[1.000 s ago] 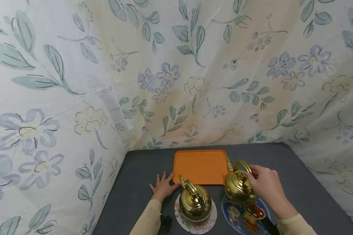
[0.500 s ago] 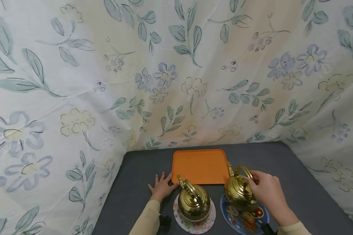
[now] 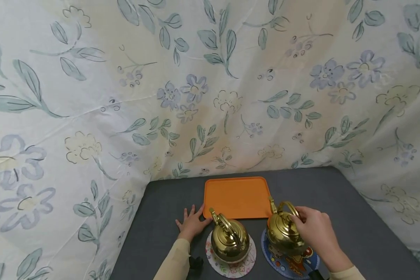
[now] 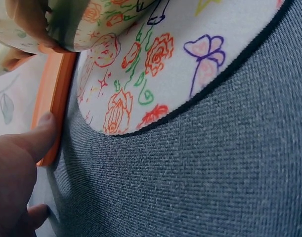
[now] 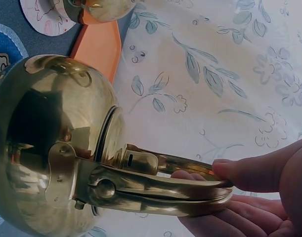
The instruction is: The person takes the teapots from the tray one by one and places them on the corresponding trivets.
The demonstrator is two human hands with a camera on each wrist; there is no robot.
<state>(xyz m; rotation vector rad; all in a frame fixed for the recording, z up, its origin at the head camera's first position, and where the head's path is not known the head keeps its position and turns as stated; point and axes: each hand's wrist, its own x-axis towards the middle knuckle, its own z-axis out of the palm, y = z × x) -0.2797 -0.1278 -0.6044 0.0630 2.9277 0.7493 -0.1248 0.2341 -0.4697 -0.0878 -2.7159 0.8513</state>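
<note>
My right hand (image 3: pixel 316 229) grips the hooped handle of a shiny brass kettle (image 3: pixel 285 233), fingers and thumb around it in the right wrist view. This kettle is close over a round blue cartoon mat (image 3: pixel 270 259), overlapping it in the head view, its spout pointing toward the far side. A second brass kettle (image 3: pixel 230 241) stands on a round white mat with flower drawings (image 4: pixel 185 64). My left hand (image 3: pixel 191 224) lies with fingers spread at the near left corner of an orange tray (image 3: pixel 236 198). Its thumb touches the tray's edge in the left wrist view.
A dark grey cloth (image 3: pixel 175 194) covers the table. Flower-printed fabric (image 3: pixel 210 97) hangs behind the table and at both sides. The orange tray lies just beyond both kettles.
My right hand and the kettle it holds have come slightly down and nearer over the blue mat. The left hand stays at the tray corner. The head view has shifted a little.
</note>
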